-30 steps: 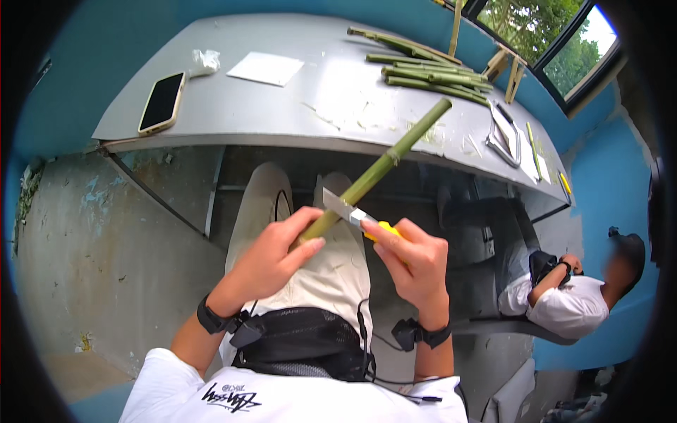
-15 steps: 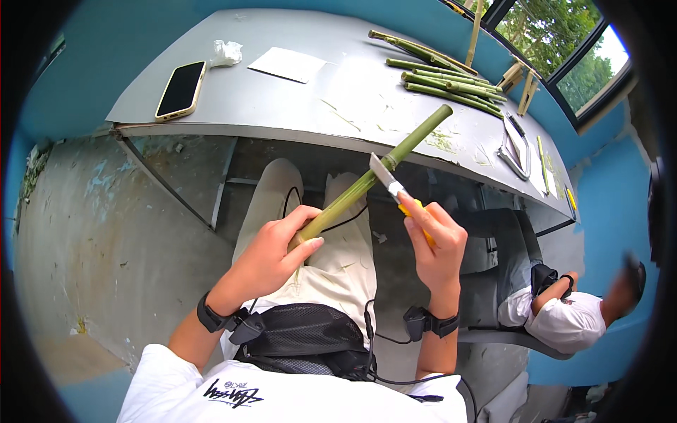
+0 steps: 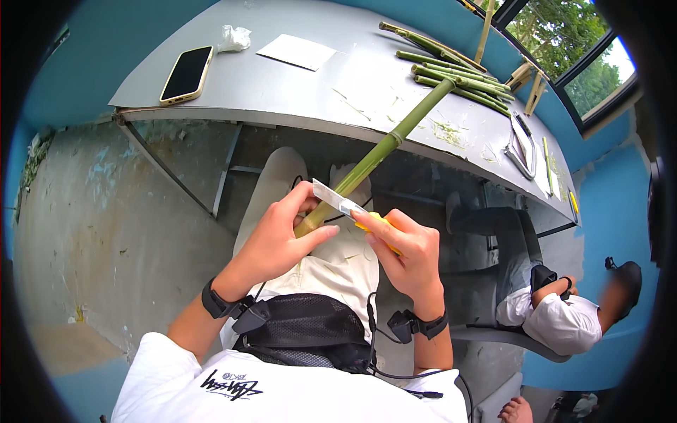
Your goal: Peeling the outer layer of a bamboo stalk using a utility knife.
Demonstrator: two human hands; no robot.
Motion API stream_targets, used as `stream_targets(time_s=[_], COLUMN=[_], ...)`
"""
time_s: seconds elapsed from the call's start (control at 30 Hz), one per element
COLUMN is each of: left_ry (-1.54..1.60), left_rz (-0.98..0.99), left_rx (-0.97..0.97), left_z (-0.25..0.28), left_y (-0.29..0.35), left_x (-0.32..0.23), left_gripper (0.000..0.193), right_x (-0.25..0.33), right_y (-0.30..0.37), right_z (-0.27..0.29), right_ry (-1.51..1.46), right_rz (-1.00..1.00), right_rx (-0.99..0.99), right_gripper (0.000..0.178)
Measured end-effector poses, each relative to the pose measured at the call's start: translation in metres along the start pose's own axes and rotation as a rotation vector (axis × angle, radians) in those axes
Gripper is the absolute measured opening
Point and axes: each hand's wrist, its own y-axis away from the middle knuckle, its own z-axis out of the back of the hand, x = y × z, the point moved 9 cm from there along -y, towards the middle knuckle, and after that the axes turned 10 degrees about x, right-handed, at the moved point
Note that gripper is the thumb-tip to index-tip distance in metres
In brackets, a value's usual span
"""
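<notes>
A green bamboo stalk slants up and to the right from my lap, its far end over the table edge. My left hand is wrapped round its near end. In my right hand is a yellow-handled utility knife with its wide blade out. The blade lies across the stalk close to my left fingers, pointing up and left. Between the blade and the joint, the stalk's skin looks paler and streaked.
On the grey table lie several cut bamboo stalks, a hacksaw, a phone, white paper, crumpled tissue and green shavings. Another person sits at the right.
The knife has slid down along the stalk from near the joint toward my left hand. The stalk stands a little steeper, its far end now overlapping the pile in view.
</notes>
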Motion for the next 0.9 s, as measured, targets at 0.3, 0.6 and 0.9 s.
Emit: stream_targets(time_s=[0.3, 0.6, 0.9], left_ry=[0.267, 0.262, 0.49], left_rz=[0.207, 0.222, 0.092], left_rx=[0.06, 0.052, 0.081], left_z=[-0.001, -0.002, -0.005], left_y=[-0.003, -0.004, -0.01], left_x=[0.027, 0.021, 0.028], left_gripper=[0.026, 0.031, 0.045], right_x=[0.002, -0.001, -0.008], right_y=[-0.002, 0.001, 0.004], right_z=[-0.011, -0.017, -0.023], right_ry=[-0.077, -0.075, -0.195], right_rz=[-0.06, -0.066, -0.093], right_rx=[0.01, -0.045, 0.003], right_gripper=[0.052, 0.052, 0.051])
